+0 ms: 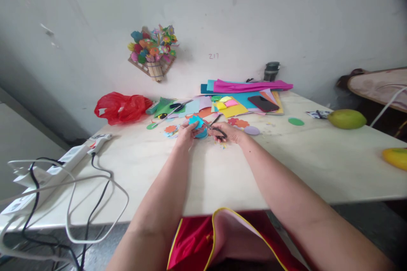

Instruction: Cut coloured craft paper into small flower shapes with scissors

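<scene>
My left hand [188,132] pinches a blue paper flower [196,122] with a scalloped edge, held above the table. From the right, my right hand [229,131] grips a pair of scissors [220,132] by its dark handles. The scissor blades point toward the flower's right edge; whether they touch the paper is too small to tell. Below the flower lies more blue paper [201,134]. Orange and red paper flowers [239,123] and a lilac paper oval [252,130] rest just right of my right hand. Small paper scraps [224,145] are scattered below it.
Coloured paper sheets [237,110], a phone [263,103] and a second pair of scissors [177,106] lie at the back. A red plastic bag [122,107] sits back left. Power strips [68,160] with loose cables occupy the left edge. Mangoes [347,118] lie on the right.
</scene>
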The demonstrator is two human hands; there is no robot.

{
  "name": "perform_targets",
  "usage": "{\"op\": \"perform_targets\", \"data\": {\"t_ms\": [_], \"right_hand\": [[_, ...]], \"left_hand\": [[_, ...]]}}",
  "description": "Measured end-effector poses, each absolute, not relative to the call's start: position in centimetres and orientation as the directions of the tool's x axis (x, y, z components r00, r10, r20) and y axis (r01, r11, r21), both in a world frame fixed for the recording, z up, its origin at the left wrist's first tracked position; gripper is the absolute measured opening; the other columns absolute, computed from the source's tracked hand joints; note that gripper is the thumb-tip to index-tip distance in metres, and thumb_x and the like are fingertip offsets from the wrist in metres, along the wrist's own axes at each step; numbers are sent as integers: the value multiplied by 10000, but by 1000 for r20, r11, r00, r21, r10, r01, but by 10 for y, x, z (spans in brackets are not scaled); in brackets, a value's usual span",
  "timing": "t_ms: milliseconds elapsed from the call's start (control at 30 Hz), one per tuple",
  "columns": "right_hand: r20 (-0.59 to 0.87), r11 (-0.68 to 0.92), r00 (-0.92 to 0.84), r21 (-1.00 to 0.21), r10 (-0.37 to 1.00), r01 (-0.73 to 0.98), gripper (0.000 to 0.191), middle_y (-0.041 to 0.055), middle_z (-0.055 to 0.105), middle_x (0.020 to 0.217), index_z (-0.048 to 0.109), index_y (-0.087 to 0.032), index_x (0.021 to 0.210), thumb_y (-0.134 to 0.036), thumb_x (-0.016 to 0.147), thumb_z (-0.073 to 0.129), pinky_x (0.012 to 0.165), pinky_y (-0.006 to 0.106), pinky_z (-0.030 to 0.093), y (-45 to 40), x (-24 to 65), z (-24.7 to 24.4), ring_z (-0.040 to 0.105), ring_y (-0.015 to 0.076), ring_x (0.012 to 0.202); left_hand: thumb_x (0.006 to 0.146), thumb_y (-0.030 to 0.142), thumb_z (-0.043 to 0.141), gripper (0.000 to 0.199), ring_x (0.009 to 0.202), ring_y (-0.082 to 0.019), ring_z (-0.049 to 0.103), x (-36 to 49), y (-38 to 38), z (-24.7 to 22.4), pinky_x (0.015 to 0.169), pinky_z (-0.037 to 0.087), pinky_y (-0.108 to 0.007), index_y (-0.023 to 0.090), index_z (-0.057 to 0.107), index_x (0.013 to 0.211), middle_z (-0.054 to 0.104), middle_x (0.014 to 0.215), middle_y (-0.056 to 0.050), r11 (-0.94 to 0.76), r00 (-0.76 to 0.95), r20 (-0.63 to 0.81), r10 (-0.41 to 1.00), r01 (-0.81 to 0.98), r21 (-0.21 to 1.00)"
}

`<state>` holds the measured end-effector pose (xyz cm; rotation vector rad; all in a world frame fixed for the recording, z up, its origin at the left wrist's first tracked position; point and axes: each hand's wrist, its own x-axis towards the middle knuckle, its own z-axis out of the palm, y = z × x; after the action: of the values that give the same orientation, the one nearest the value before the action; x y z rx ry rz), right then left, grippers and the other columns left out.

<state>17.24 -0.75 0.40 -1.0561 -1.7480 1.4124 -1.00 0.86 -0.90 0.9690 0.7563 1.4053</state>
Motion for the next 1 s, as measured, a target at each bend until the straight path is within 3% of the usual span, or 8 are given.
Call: {"op": "perform_targets", "data": {"t_ms": [367,800,1000], "right_hand": [[12,122,-491,-973,871,193,317,-36,567,490,542,-157,732,-392,734,755,300,148,269,-1,174,-2,472,56,351],[11,117,-474,-974,880,193,307,-41,558,475,549,-157,731,-375,713,764,291,148,265,-3,173,-1,472,60,345],[-14,88,-452,-975,892,203,293,-34,572,485,562,-157,754,-373,722,758,283,153,257,-6,172,2,478,65,343]], "left_hand": [[565,234,822,243,757,-239,724,-10,9,-8,791,597,-395,139,656,716,730,748,-70,-82,61,123,991,-455,887],[594,215,794,205,713,-221,720,-11,11,-11,734,596,-354,136,664,731,729,736,-74,-75,52,111,992,-452,889],[603,204,790,196,745,-233,724,-11,8,-8,803,585,-390,123,664,730,726,748,-82,-80,57,120,991,-465,882]]}}
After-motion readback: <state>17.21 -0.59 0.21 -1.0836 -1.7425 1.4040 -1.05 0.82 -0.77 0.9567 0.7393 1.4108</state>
